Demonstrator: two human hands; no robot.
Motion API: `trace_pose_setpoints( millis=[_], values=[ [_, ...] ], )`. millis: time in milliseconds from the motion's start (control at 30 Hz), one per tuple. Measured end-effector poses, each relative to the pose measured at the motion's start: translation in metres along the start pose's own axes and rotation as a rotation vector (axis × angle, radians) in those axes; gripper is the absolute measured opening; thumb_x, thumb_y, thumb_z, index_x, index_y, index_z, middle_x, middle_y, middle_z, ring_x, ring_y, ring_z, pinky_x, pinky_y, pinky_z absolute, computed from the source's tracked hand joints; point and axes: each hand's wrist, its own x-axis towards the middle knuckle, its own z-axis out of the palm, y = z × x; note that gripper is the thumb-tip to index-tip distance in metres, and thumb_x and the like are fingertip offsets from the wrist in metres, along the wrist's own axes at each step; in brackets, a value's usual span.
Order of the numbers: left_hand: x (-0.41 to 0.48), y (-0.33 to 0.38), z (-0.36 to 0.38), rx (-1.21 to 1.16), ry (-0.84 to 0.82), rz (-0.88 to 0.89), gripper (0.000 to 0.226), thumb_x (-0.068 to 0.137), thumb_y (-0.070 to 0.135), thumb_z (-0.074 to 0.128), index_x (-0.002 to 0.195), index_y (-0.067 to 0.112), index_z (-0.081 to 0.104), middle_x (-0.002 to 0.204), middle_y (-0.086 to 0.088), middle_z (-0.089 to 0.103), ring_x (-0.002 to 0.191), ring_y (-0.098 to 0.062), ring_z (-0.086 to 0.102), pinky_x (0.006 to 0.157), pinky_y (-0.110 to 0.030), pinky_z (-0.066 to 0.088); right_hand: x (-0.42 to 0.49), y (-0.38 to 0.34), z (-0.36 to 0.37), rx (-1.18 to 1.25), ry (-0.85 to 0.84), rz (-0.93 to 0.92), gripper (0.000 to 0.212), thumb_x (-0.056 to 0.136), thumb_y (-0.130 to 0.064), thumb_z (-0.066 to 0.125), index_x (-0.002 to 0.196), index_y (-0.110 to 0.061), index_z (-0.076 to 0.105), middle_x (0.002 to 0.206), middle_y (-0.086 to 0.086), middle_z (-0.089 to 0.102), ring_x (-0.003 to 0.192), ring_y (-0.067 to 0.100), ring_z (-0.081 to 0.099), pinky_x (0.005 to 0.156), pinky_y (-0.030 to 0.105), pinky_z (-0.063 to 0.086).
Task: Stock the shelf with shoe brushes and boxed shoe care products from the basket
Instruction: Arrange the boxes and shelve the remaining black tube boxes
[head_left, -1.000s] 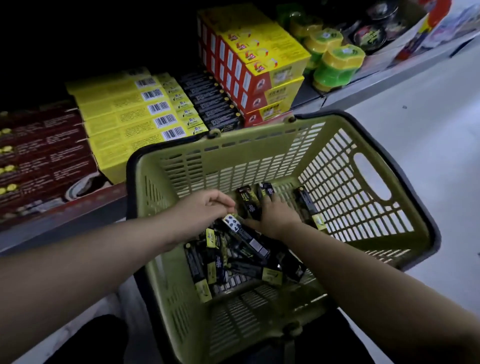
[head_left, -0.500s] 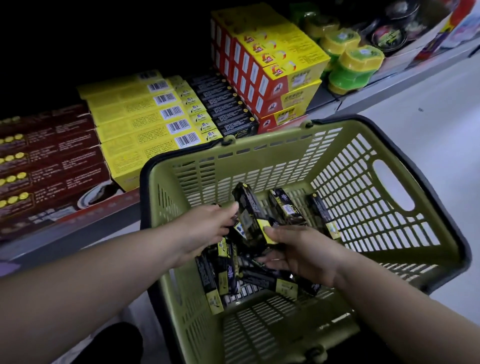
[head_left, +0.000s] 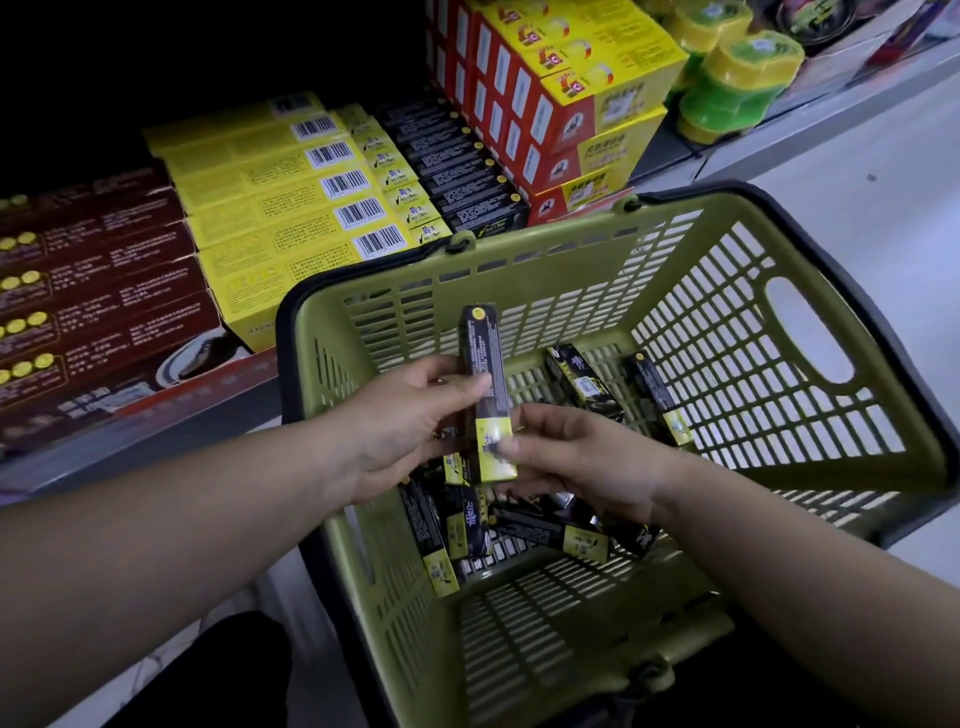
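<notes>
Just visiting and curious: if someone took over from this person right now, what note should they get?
Hands: left hand and right hand both pinch one black-and-yellow box, upright above the green basket.
Many loose boxes of the same kind lie on the basket floor.
Done: a row of black boxes lies on the shelf, beside yellow boxes.
Left: shelve the held box, then the rest.

One view only: wide-angle camera worn on the head, facing forward and steeply down. Close in; both forearms (head_left: 156, 545) enter from the bottom corners, left hand (head_left: 395, 431) and right hand (head_left: 587, 467) meeting on a black-and-yellow box (head_left: 485, 395) at centre, above the green basket (head_left: 779, 415). Shelf (head_left: 156, 439) crosses upper left, pale floor (head_left: 883, 218) upper right.
</notes>
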Motion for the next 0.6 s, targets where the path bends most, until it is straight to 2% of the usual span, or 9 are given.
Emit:
trace_pose_setpoints(
  millis=[67, 133, 167, 233, 267, 333, 400, 467, 600],
  values=[
    [0.002, 0.000, -0.001, 0.026, 0.063, 0.010, 0.042, 0.078, 0.022, 0.063, 0.119, 0.013, 0.055, 0.105, -0.008, 0.070, 0.095, -0.020, 0.066, 0.075, -0.033, 0.053, 0.006, -0.007, -0.008, -0.063, 0.043, 0.009, 0.044, 0.080, -0.049, 0.053, 0.104, -0.013, 0.060, 0.093, 0.003, 0.072, 0.087, 0.018, 0.069, 0.084, 0.031, 0.054],
    [0.005, 0.000, -0.003, 0.069, 0.142, 0.009, 0.042, 0.086, 0.018, 0.060, 0.127, 0.013, 0.049, 0.099, -0.006, 0.069, 0.086, -0.016, 0.066, 0.066, -0.029, 0.053, 0.021, -0.010, -0.022, -0.413, 0.142, 0.025, 0.041, 0.091, -0.047, 0.047, 0.105, -0.011, 0.062, 0.097, 0.006, 0.070, 0.087, 0.017, 0.066, 0.081, 0.034, 0.052],
    [0.006, -0.001, -0.004, 0.097, 0.182, 0.005, 0.046, 0.088, 0.018, 0.059, 0.132, 0.013, 0.045, 0.101, -0.005, 0.068, 0.088, -0.016, 0.065, 0.068, -0.030, 0.053, 0.031, -0.009, -0.028, -0.686, 0.181, 0.055, 0.040, 0.093, -0.044, 0.048, 0.109, -0.009, 0.061, 0.105, 0.009, 0.068, 0.093, 0.020, 0.063, 0.083, 0.035, 0.050],
    [0.009, -0.003, -0.005, 0.161, 0.235, -0.003, 0.057, 0.088, 0.021, 0.059, 0.140, 0.015, 0.035, 0.121, -0.008, 0.060, 0.103, -0.018, 0.059, 0.087, -0.037, 0.050, 0.050, -0.001, -0.033, -1.101, 0.204, 0.156, 0.043, 0.092, -0.039, 0.054, 0.120, -0.007, 0.054, 0.118, 0.012, 0.060, 0.104, 0.026, 0.058, 0.087, 0.035, 0.047],
    [0.010, -0.003, -0.006, 0.181, 0.243, -0.002, 0.060, 0.088, 0.022, 0.060, 0.141, 0.017, 0.033, 0.129, -0.008, 0.055, 0.106, -0.019, 0.057, 0.093, -0.039, 0.047, 0.058, 0.007, -0.031, -1.191, 0.175, 0.209, 0.048, 0.091, -0.039, 0.057, 0.125, -0.006, 0.049, 0.123, 0.013, 0.058, 0.108, 0.028, 0.056, 0.089, 0.035, 0.046],
    [0.010, -0.004, -0.005, 0.180, 0.235, 0.000, 0.057, 0.089, 0.022, 0.060, 0.140, 0.017, 0.035, 0.121, -0.003, 0.058, 0.100, -0.017, 0.057, 0.088, -0.035, 0.046, 0.070, 0.025, -0.024, -1.311, 0.110, 0.282, 0.057, 0.089, -0.039, 0.060, 0.131, -0.006, 0.040, 0.127, 0.014, 0.054, 0.114, 0.030, 0.054, 0.090, 0.037, 0.046],
    [0.010, -0.004, -0.004, 0.175, 0.224, 0.002, 0.053, 0.089, 0.022, 0.059, 0.137, 0.017, 0.038, 0.104, 0.004, 0.061, 0.095, -0.015, 0.058, 0.079, -0.031, 0.046, 0.075, 0.040, -0.017, -1.421, 0.120, 0.286, 0.057, 0.091, -0.030, 0.058, 0.135, -0.004, 0.033, 0.130, 0.015, 0.053, 0.116, 0.032, 0.054, 0.088, 0.039, 0.046],
    [0.011, -0.005, -0.004, 0.180, 0.209, 0.005, 0.055, 0.089, 0.022, 0.059, 0.139, 0.017, 0.036, 0.103, 0.007, 0.058, 0.093, -0.011, 0.056, 0.075, -0.029, 0.044, 0.075, 0.042, -0.018, -1.439, 0.164, 0.283, 0.047, 0.094, -0.019, 0.051, 0.135, -0.002, 0.033, 0.127, 0.016, 0.054, 0.113, 0.032, 0.056, 0.084, 0.038, 0.047],
    [0.008, -0.006, -0.005, 0.193, 0.166, 0.006, 0.055, 0.090, 0.023, 0.058, 0.139, 0.018, 0.036, 0.107, 0.005, 0.060, 0.095, -0.010, 0.056, 0.083, -0.032, 0.047, 0.058, 0.018, -0.034, -1.055, 0.264, 0.252, 0.020, 0.089, -0.018, 0.059, 0.102, -0.003, 0.054, 0.098, 0.013, 0.064, 0.094, 0.030, 0.062, 0.069, 0.030, 0.049]
  ],
)
